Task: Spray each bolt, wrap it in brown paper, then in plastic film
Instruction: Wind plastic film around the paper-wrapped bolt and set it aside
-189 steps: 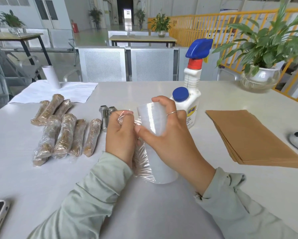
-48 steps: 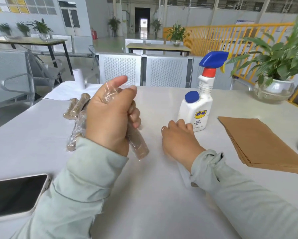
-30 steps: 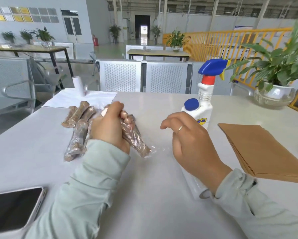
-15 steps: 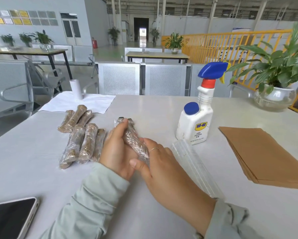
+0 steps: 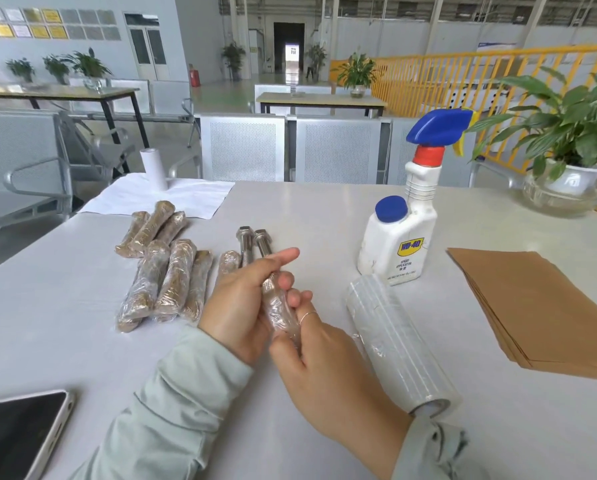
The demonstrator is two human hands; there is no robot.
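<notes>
The wrapped bolt (image 5: 279, 310) is clamped between both grips, left hand (image 5: 236, 308) curled round it, right hand (image 5: 319, 358) pinching the near end; long axis runs away from the body. Finished bundles (image 5: 167, 271) sit just left, nearer the left grip. "WD-40" can be read on the spray bottle (image 5: 399, 244).

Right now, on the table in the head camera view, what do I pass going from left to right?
phone → pile of wrapped bolts → left hand holding the wrapped bolt → roll of plastic film → stack of brown paper
</notes>
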